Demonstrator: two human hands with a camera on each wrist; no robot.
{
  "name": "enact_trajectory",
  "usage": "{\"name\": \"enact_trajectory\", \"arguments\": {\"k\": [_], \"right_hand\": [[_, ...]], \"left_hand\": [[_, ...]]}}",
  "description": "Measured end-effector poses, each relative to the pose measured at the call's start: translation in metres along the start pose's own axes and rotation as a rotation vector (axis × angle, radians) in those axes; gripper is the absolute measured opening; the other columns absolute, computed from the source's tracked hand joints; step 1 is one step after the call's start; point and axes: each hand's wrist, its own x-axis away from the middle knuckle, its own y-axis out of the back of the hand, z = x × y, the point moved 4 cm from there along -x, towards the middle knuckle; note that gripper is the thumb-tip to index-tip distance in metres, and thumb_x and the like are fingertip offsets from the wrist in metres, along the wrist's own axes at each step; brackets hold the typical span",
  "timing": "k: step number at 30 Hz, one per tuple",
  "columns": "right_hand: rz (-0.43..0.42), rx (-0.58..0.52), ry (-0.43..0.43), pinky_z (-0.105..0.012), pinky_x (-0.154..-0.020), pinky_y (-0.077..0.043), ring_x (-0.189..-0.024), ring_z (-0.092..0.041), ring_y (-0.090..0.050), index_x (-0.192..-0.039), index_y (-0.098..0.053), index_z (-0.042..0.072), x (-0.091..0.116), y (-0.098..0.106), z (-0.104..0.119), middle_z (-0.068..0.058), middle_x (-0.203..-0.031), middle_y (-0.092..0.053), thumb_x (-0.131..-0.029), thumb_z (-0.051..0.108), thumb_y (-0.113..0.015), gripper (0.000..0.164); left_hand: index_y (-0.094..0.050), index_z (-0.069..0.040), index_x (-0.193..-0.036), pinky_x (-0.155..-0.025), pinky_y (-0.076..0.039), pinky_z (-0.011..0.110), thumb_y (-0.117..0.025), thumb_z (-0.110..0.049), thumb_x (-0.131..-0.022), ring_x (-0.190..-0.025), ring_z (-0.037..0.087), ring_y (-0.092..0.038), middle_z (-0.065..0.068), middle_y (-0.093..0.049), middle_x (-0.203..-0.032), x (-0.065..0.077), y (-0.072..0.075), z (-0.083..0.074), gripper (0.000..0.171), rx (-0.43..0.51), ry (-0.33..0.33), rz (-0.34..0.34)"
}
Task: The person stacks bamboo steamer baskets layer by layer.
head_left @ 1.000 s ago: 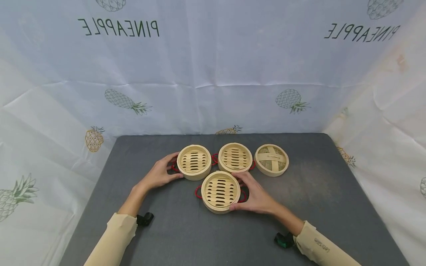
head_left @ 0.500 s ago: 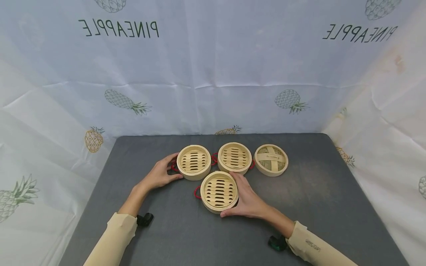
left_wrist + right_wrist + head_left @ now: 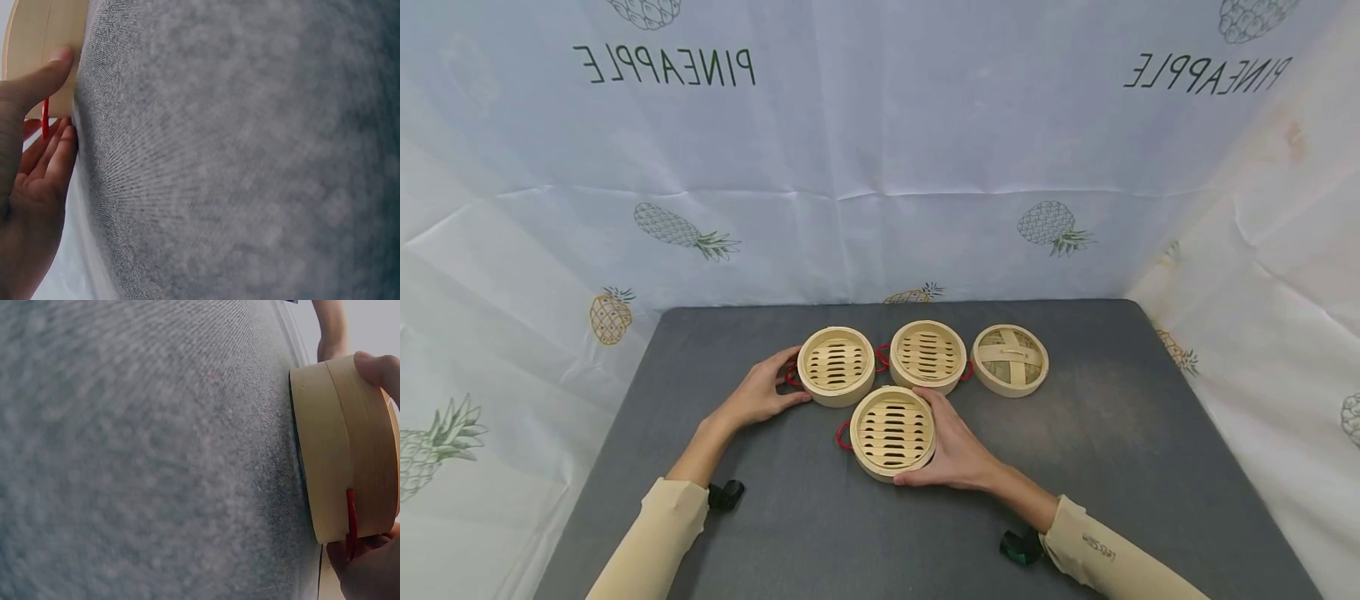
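Three round bamboo steamer baskets with slatted floors and red side handles stand close together in the head view. My left hand (image 3: 760,392) holds the left basket (image 3: 838,399) by its side, thumb in front and fingers behind. In the left wrist view the thumb rests on that basket's wall (image 3: 47,28), beside a red handle (image 3: 45,119). My right hand (image 3: 951,443) grips the front basket (image 3: 895,430) from the right. The right wrist view shows the front basket's wall (image 3: 337,450) upright on the cloth, with thumb and fingers spread round it.
The third basket (image 3: 927,354) stands behind the front one. To its right lies a round woven bamboo lid (image 3: 1011,360) with crossed strips. A dark grey table (image 3: 820,533) carries everything; a pineapple-print curtain (image 3: 865,150) hangs behind it.
My right hand has moved left and closed farther round the front basket, covering its right red handle. The front basket has shifted very slightly left. My left hand has stayed in place.
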Motion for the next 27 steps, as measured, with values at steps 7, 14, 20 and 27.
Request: {"name": "enact_trajectory", "arguments": {"k": [7, 14, 20, 27], "right_hand": [[-0.018, -0.009, 0.021, -0.055, -0.117, -0.05, -0.141, -0.025, -0.056, -0.164, -0.035, 0.006, -0.001, 0.005, 0.005, -0.008, -0.156, -0.05, -0.062, 0.05, -0.103, 0.131], [-0.035, -0.032, 0.058, -0.053, -0.116, -0.05, -0.14, -0.022, -0.056, -0.164, -0.036, 0.009, -0.007, 0.014, 0.016, -0.004, -0.155, -0.051, -0.062, 0.049, -0.103, 0.129], [-0.053, -0.04, 0.096, -0.048, -0.116, -0.05, -0.138, -0.02, -0.058, -0.162, -0.038, 0.012, -0.013, 0.02, 0.026, -0.002, -0.151, -0.053, -0.061, 0.047, -0.104, 0.126], [-0.058, -0.051, 0.099, -0.056, -0.114, -0.051, -0.137, -0.025, -0.057, -0.164, -0.036, 0.012, -0.022, 0.025, 0.031, -0.006, -0.153, -0.052, -0.063, 0.046, -0.102, 0.125]], "left_hand": [[-0.043, 0.001, -0.163, -0.108, -0.061, 0.054, -0.09, -0.016, -0.091, -0.142, 0.044, -0.061, 0.026, -0.059, -0.155, 0.001, 0.0, 0.002, 0.087, 0.013, 0.022, -0.004], [-0.046, 0.003, -0.16, -0.106, -0.061, 0.054, -0.09, -0.019, -0.092, -0.137, 0.045, -0.064, 0.027, -0.061, -0.151, 0.0, 0.0, 0.003, 0.084, -0.015, 0.019, -0.016], [-0.047, 0.003, -0.16, -0.106, -0.062, 0.053, -0.09, -0.018, -0.091, -0.136, 0.044, -0.064, 0.027, -0.059, -0.152, -0.001, 0.0, 0.003, 0.083, -0.024, 0.02, -0.012], [-0.047, 0.004, -0.159, -0.107, -0.061, 0.052, -0.09, -0.015, -0.091, -0.136, 0.044, -0.065, 0.028, -0.059, -0.152, -0.001, 0.0, 0.002, 0.083, -0.024, 0.02, -0.005]]}}
